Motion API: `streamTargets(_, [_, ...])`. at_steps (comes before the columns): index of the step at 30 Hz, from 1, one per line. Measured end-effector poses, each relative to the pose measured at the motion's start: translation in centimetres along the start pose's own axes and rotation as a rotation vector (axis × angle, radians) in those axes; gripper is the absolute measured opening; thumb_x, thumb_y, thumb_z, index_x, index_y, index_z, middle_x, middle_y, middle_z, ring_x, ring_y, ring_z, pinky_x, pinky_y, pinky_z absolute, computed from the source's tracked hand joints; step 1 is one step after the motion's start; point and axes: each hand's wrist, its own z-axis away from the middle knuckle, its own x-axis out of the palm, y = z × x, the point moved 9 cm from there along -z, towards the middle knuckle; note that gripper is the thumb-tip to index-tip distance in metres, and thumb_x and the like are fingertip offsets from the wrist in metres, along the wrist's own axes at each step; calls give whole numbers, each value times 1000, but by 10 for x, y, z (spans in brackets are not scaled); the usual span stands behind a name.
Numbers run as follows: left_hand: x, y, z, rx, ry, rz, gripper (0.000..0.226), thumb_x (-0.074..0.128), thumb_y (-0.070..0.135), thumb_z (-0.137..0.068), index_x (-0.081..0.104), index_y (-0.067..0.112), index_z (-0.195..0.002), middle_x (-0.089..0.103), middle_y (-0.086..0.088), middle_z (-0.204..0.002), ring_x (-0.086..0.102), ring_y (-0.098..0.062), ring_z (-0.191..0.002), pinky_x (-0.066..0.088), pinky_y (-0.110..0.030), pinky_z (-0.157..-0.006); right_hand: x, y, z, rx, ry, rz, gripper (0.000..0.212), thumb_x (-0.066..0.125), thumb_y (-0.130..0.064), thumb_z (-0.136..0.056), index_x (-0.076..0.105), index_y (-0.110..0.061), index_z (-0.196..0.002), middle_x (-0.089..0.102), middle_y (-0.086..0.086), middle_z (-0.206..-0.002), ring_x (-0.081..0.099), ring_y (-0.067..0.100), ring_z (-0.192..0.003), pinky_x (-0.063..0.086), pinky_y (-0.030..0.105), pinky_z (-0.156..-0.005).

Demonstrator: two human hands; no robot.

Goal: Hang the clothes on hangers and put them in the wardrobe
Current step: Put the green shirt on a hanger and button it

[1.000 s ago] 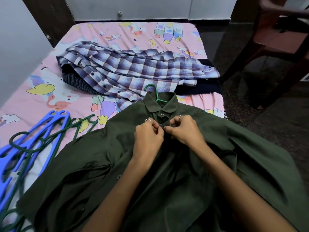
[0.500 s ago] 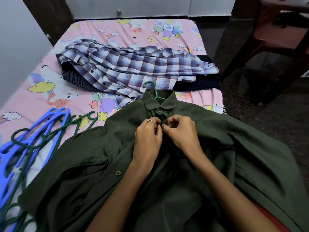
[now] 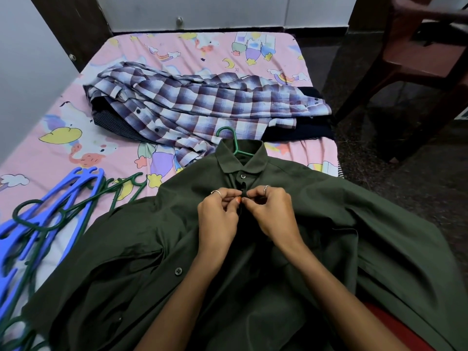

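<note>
Covering the bed (image 3: 83, 158) is a pink cartoon sheet; dark floor (image 3: 395, 188) and a brown chair (image 3: 415, 59) lie toward 2 o'clock. A green shirt (image 3: 141, 269) on a green hanger (image 3: 234, 143) spreads across the near edge. Both hands, left (image 3: 217, 221) and right (image 3: 273, 216), pinch its placket together, perhaps at a button. A plaid shirt (image 3: 202, 102) lies at 12 o'clock, spare hangers (image 3: 45, 219) at 9.

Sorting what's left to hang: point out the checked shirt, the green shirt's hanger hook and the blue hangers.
checked shirt (image 3: 202, 105), head view, middle of its folded body
hanger hook (image 3: 229, 135), head view, curved top
blue hangers (image 3: 50, 211), head view, upper arm
</note>
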Motion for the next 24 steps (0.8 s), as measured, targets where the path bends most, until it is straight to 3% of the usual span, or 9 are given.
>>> streamTargets(3, [1,2,-1,13,8,-12,17,61,-3,-86,72,7,-93,71,-1,-84,66,-7,-74,47,-5,-67,3,8,1,29,14,-89,6,74,-8,-80,73,-5,-85,64,-10,-67,57,-8,-59,42,4,-62])
streamTargets(9, [6,-2,-1,-44,5,1,16,62,-3,-85,70,10,-92,69,1,-78,59,3,-64,42,-3,-62,4,16,8,59,75,-233,6,69,-6,-83,73,-6,-89,65,-15,-72,59,-15,-64,42,3,-65])
streamTargets(14, [-3,-10,-2,-105,118,75,19,68,4,-84,59,18,-93,63,7,-70,59,0,-62,50,-20,-70,13,14,9,53,41,-276,15,60,-8,-89,71,-18,-87,70,-11,-79,62,-7,-74,47,12,-74])
streamTargets(18, [2,-20,-4,-172,95,148,16,72,8,-83,63,20,-77,66,8,-68,59,6,-56,49,-11,-64,13,23,4,117,28,-320,18,60,-3,-88,69,-18,-85,70,-7,-80,62,-4,-71,48,12,-72])
streamTargets(24, [3,-24,-5,-182,78,230,20,72,6,-83,65,23,-75,68,6,-71,62,4,-59,50,-14,-66,16,26,-2,137,-19,-387,12,64,-2,-87,71,-11,-90,73,2,-84,65,4,-74,51,17,-73])
